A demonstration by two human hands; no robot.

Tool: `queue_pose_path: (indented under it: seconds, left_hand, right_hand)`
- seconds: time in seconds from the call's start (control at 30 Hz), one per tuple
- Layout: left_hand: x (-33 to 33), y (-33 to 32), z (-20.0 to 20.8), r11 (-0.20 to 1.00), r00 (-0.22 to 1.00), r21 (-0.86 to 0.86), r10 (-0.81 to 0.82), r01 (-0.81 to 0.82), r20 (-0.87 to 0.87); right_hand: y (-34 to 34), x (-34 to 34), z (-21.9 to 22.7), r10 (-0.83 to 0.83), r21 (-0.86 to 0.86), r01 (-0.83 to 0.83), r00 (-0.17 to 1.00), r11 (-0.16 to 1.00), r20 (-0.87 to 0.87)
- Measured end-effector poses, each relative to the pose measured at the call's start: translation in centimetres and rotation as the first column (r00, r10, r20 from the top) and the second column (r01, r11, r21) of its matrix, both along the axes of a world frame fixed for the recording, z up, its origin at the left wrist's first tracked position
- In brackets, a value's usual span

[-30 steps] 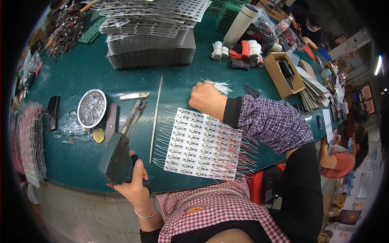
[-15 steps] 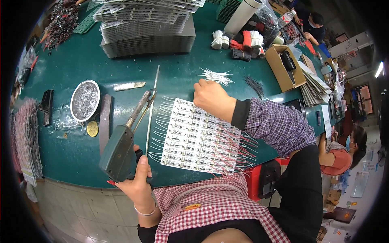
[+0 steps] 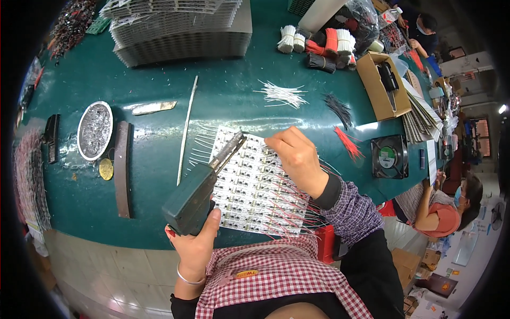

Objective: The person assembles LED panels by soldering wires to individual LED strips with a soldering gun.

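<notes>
My left hand [image 3: 195, 245] is wrapped round the grip of a dark green soldering gun [image 3: 190, 201]. Its metal tip reaches up over the top of a white circuit board panel [image 3: 234, 212], which carries rows of small parts. Thin white wires fan out from the panel's left edge, and red wires [image 3: 289, 204] trail over its right side. At the panel's upper right corner, my right hand [image 3: 298, 159] is closed in a pinch; whatever its fingertips hold is too small to make out.
White wires [image 3: 281, 94], black wires [image 3: 338, 110] and red wires [image 3: 348, 143] lie beyond the panel. A fan [image 3: 389, 157] and an open carton [image 3: 372, 87] stand at right. To the left are a metal strip [image 3: 187, 127], a brown bar [image 3: 123, 170] and a bowl [image 3: 95, 130]. Stacked panels [image 3: 180, 40] rise behind.
My left hand has brought the soldering gun right, so its tip is now over the panel. My right hand has moved from near the white wires down to the panel's upper right corner.
</notes>
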State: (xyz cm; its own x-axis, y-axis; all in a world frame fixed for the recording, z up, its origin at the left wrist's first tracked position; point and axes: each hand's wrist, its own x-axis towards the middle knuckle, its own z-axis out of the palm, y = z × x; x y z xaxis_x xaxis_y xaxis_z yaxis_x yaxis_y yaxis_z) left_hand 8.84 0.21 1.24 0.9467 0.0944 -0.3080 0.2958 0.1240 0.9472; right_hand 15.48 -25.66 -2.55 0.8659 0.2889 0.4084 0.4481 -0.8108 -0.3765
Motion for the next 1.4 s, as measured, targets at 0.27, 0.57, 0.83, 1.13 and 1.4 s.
queue_pose_path:
  seconds: [0.27,0.57,0.83,1.13,1.4]
  left_hand:
    - [0.1,-0.8,-1.0,0.988,0.995,0.123,-0.091,0.097,-0.05]
    - [0.8,-1.9,-0.7,0.969,0.989,0.226,-0.122,0.101,0.082]
    - [0.8,-1.5,-0.6,0.929,0.968,0.297,-0.246,0.219,0.054]
    - [1.3,-1.9,-1.1,0.907,0.945,0.388,-0.257,0.164,0.203]
    - [1.3,-1.7,-1.0,0.889,0.937,0.419,-0.288,0.184,0.198]
  right_hand:
    - [-0.7,0.5,-0.2,0.067,0.046,-0.065,0.997,0.997,-0.045]
    - [-1.2,1.0,-0.6,0.097,0.103,-0.09,0.993,0.991,-0.073]
    - [-1.5,1.3,-0.7,0.12,0.131,-0.107,0.988,0.986,-0.097]
    - [-1.6,1.7,-0.6,0.146,0.14,-0.13,0.983,0.982,-0.11]
    - [-1.5,1.7,-0.3,0.136,0.106,-0.124,0.984,0.987,-0.113]
